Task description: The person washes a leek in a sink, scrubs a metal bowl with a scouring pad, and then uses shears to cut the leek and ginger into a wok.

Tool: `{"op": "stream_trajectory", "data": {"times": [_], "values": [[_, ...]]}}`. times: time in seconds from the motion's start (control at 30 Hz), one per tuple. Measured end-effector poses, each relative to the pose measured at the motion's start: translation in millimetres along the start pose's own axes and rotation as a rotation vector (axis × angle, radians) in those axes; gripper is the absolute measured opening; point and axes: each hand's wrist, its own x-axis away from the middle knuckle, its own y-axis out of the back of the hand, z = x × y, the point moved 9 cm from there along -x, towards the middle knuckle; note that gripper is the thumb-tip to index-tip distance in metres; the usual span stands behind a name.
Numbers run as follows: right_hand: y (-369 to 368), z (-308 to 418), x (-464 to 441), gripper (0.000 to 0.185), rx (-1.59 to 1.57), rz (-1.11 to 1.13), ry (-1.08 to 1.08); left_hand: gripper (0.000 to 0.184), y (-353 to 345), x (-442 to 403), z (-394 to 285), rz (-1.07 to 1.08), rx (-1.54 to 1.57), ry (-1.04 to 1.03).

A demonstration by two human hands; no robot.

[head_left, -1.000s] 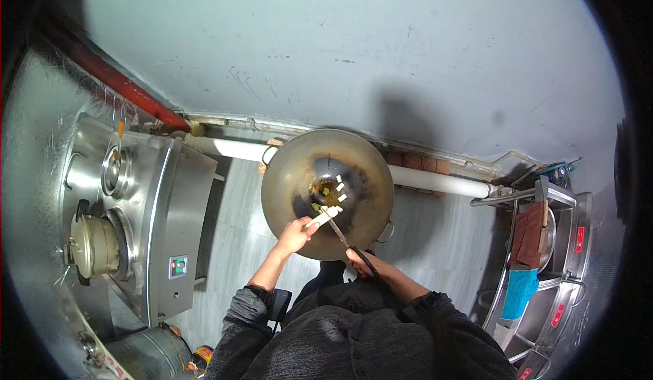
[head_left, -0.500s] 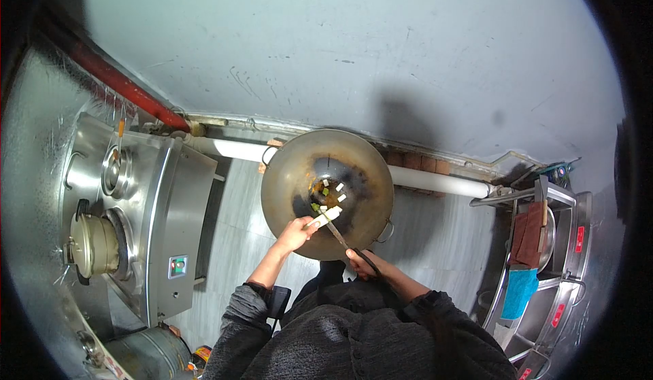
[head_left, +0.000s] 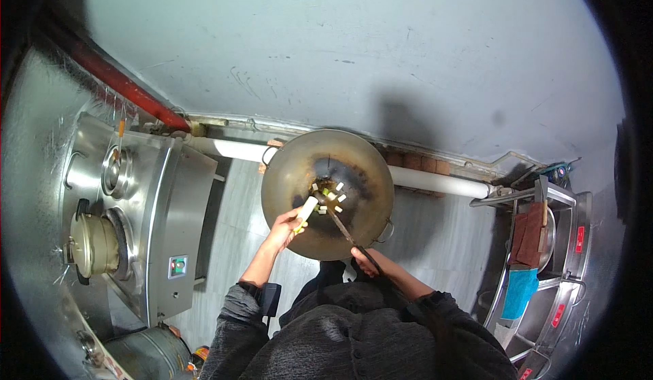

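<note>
A wide round wok stands in front of me. Several small white pieces lie around its dark middle, with bits of green among them. My left hand is closed round a pale, stick-shaped item, yellowish at its lower end, held tilted over the wok; its exact kind does not show. In my right hand is the dark handle of a long metal cooking tool, which slants down to the wok's middle. I cannot tell the shape of its working end.
To the left is a steel stove with a lidded pot and a small pan. A white pipe runs behind the wok along the wall. On the right, a brown cloth and a blue cloth hang from a metal rack.
My left hand and the pale item have moved left, and the item now points more steeply away from me. My right hand has shifted slightly right. More white pieces show in the wok.
</note>
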Motion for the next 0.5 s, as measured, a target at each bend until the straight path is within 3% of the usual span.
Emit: {"op": "stream_trajectory", "data": {"times": [0.03, 0.1, 0.17, 0.23, 0.3, 0.43, 0.5], "values": [[-2, 2, 3, 0.06, -0.001, -0.001, -0.001, 0.034, 7, -2, 3, -0.023, 0.097, -0.008], [-5, 42, 15, 0.065, 0.304, -0.106, 0.328, 0.026, 4, 5, 1, -0.101, 0.144, -0.034], [-8, 33, 9, 0.068, 0.325, -0.091, 0.228, 0.008, 7, 7, 5, -0.197, 0.224, -0.062], [-8, 15, -4, 0.071, 0.347, -0.074, 0.127, 0.007, 1, 4, 12, -0.185, 0.21, -0.079], [-16, 12, -20, 0.066, 0.361, -0.054, 0.28, 0.007, -6, 6, 14, -0.177, 0.203, -0.111], [-29, 14, -24, 0.065, 0.295, 0.03, 0.237, 0.008, -16, 7, 20, -0.208, 0.221, -0.103], [-32, 33, -13, 0.061, 0.1, 0.041, 0.364, 0.008, -17, 7, 23, -0.228, 0.223, -0.088]]}}
